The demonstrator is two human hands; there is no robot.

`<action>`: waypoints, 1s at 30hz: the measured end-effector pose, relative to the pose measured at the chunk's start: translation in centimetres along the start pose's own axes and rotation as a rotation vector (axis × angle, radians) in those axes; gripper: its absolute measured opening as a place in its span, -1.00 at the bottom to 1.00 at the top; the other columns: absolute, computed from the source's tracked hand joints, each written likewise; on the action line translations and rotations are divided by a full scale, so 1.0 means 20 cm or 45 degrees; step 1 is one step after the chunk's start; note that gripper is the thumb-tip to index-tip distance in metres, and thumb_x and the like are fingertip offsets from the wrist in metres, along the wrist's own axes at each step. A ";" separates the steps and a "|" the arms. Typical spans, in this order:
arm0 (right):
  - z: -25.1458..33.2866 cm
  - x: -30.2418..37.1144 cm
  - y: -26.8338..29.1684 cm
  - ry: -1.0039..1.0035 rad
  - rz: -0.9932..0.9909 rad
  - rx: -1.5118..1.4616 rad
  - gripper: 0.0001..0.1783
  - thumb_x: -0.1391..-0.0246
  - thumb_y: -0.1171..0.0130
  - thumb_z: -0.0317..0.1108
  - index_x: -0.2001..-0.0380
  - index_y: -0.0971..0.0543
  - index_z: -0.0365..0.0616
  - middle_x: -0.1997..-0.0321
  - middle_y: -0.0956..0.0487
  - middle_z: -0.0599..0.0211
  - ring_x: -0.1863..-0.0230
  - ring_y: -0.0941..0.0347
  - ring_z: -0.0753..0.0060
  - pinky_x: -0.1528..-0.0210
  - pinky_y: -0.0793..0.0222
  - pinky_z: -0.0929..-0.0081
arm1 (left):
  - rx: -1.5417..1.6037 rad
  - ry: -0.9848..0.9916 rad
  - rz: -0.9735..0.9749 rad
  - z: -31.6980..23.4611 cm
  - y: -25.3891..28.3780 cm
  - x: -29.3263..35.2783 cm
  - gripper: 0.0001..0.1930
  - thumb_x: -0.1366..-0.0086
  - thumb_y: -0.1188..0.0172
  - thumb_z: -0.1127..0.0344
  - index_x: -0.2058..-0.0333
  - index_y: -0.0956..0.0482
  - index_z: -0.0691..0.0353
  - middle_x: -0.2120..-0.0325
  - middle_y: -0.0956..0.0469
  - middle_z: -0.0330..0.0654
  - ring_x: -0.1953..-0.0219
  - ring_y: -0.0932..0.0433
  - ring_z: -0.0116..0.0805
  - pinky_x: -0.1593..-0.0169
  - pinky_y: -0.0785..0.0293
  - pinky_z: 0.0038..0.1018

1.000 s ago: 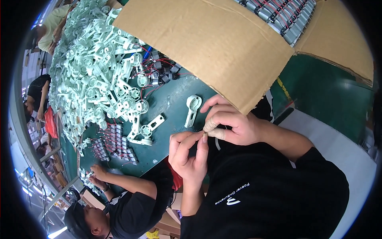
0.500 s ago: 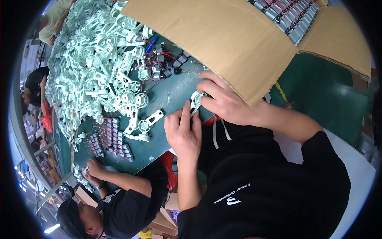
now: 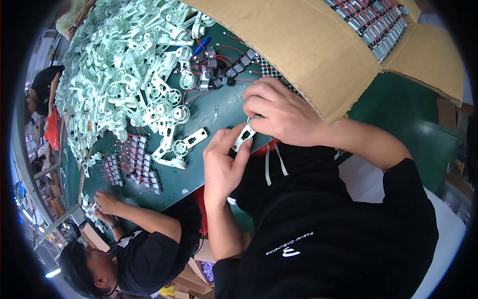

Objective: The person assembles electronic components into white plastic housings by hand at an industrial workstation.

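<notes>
A pale green plastic housing (image 3: 243,138), with a flat slotted arm and a round end, is held between my two hands over the table's near edge. My left hand (image 3: 222,158) pinches the slotted arm between thumb and fingers. Over the round end, my right hand (image 3: 283,113) has its fingers curled and closed; they cover most of that end, and whether they also hold a smaller part cannot be seen. Several small motors with red wires (image 3: 219,70) lie just beyond my hands. Left of them are loose matching housings (image 3: 195,138).
A large heap of pale green housings (image 3: 119,65) covers the far left of the green table (image 3: 199,172). Rows of wired motors (image 3: 139,159) lie nearer. An open cardboard box (image 3: 308,50) holding motors (image 3: 373,25) overhangs at right. A co-worker (image 3: 144,249) works at left.
The housing has turned, so its slotted arm now shows more plainly. My left fingers have shifted along it, and my right hand has curled further over the round end. The view has moved slightly.
</notes>
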State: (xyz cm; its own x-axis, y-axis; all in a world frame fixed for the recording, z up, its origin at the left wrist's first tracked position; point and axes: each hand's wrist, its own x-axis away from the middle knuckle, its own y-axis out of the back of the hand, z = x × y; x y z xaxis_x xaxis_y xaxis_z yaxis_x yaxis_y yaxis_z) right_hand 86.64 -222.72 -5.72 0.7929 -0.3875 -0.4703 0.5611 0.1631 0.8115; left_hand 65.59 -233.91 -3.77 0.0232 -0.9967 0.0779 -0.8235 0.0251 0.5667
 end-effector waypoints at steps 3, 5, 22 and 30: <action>0.02 -0.02 -0.01 -0.038 -0.012 -0.020 -0.86 0.03 -0.33 -0.43 0.43 -0.59 -0.25 0.08 -0.56 0.21 -0.22 -0.48 -0.01 -0.40 -0.40 -0.06 | 0.030 -0.077 0.031 0.02 0.02 -0.02 -0.63 -0.35 -0.44 0.47 -0.13 -0.77 0.27 0.38 -0.58 -0.04 0.41 -0.51 -0.17 0.25 -0.48 -0.32; 0.05 -0.04 -0.03 -0.041 -0.029 -0.009 -0.87 0.02 -0.33 -0.43 0.42 -0.59 -0.25 0.09 -0.55 0.20 -0.21 -0.48 -0.02 -0.40 -0.39 -0.07 | -0.016 0.009 0.088 -0.01 0.04 -0.03 -0.62 -0.34 -0.44 0.48 -0.14 -0.76 0.27 0.39 -0.56 -0.04 0.46 -0.44 -0.18 0.29 -0.44 -0.30; 0.07 -0.04 -0.06 -0.228 -0.055 -0.127 -0.83 -0.04 -0.41 -0.45 0.46 -0.57 -0.19 0.14 -0.51 0.24 -0.15 -0.47 0.05 -0.27 -0.37 0.00 | 0.324 0.045 -0.222 0.15 -0.09 0.02 -0.63 -0.36 -0.35 0.65 -0.12 -0.71 0.29 0.13 -0.78 -0.07 0.11 -0.75 -0.27 -0.03 -0.62 -0.39; 0.11 -0.09 -0.01 -0.223 0.081 0.042 -0.91 -0.01 -0.33 -0.45 0.45 -0.61 -0.22 0.14 -0.52 0.17 -0.13 -0.47 0.03 -0.41 -0.32 -0.15 | 0.355 0.133 -0.318 0.18 -0.16 0.04 -0.68 -0.38 -0.40 0.68 -0.08 -0.69 0.35 0.11 -0.74 -0.23 0.04 -0.66 -0.51 -0.08 -0.59 -0.53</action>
State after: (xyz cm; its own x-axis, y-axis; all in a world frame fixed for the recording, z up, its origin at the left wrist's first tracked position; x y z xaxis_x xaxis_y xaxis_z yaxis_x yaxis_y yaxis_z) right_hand 84.61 -224.09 -4.23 0.7713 -0.5300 -0.3525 0.5010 0.1638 0.8498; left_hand 66.26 -235.14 -8.46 0.2885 -0.9558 0.0568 -0.9074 -0.2540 0.3349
